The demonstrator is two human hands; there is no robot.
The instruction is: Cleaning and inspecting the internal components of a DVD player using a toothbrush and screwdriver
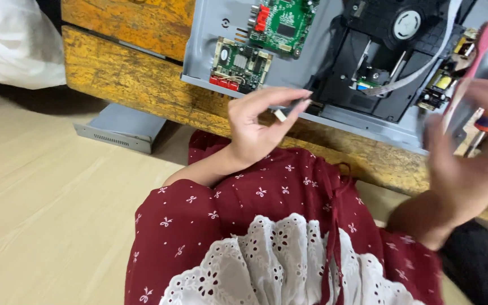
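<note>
Hands: left hand point(258, 121) pinches small white connector point(280, 115) | right hand point(470, 164) grips blurred red-handled tool point(477, 51) | open grey chassis point(210, 22) behind

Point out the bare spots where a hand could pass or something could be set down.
Free: the light wooden floor left of the lap, bordered by the grey metal cover and the white bag. Also bare chassis floor between the green boards and black disc drive. Crowded: the chassis's front edge, where left hand and right hand work.

Place: we seem to be in a home repair corner.
Signs: we see a worn wooden bench point(136, 68), a pale wood floor point(46, 214), and an opened disc player point(334, 51) on the far side.
</note>
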